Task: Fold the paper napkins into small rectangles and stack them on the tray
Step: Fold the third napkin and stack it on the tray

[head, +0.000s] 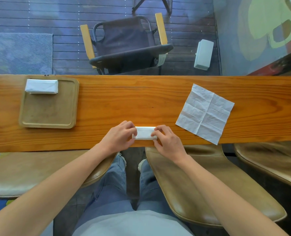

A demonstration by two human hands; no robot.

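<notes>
Right at the near edge of the counter (141, 92), both our hands are on the folded napkin (144, 133). Our left hand (120, 136) pinches its left end, fingers curled over the top and thumb tucked under the near side, and our right hand (166, 142) does the same on the right end. So the napkin is held at both ends, a small white rectangle with its long axis running left to right along the counter edge, pretty much dead centre between the hands. It looks folded down to final size already, or maybe getting one last crease pressed in, hard to say which.

Working outward from that napkin: the wooden tray (47, 114) sits well off to its left and a bit farther back on the counter, with a stack of folded napkins (41, 86) in its far corner. That puts the left hand nearer the tray, so we'd guess the carry goes leftward and away, keeping the long side lined up with the stack, which lies the same way.

Off to the right of the held napkin, an unfolded napkin (205, 113) lies flat and creased, turned at an angle, nearer our right hand. That's probably next in line.
</notes>
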